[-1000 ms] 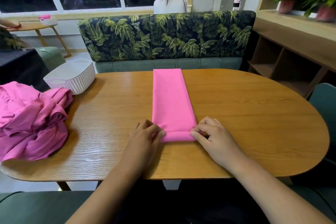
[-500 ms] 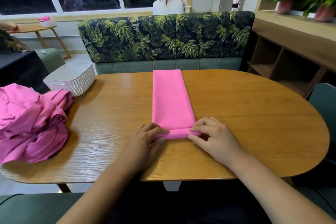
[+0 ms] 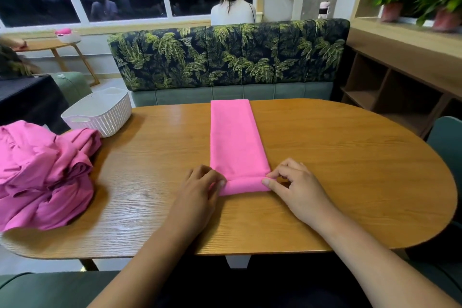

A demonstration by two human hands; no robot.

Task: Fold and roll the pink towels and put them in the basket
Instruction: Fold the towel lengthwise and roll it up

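Note:
A pink towel [image 3: 235, 137], folded into a long narrow strip, lies on the wooden table [image 3: 337, 162] and runs away from me. Its near end is turned into a small roll [image 3: 246, 185]. My left hand [image 3: 200, 190] pinches the roll's left end with curled fingers. My right hand [image 3: 292, 185] pinches the right end between thumb and fingertips. A white woven basket [image 3: 100, 112] stands at the table's far left corner, with nothing visible inside. A heap of crumpled pink towels [image 3: 42, 172] lies at the left edge.
A palm-print bench back [image 3: 225, 55] stands behind the table, with a person seated beyond it. Wooden shelving [image 3: 390, 82] and potted plants are at the right. A green chair [image 3: 447, 142] stands by the table's right end.
The near end of the strip has been turned over once more, so the roll is thicker and sits a little farther from me. Both hands moved forward with it.

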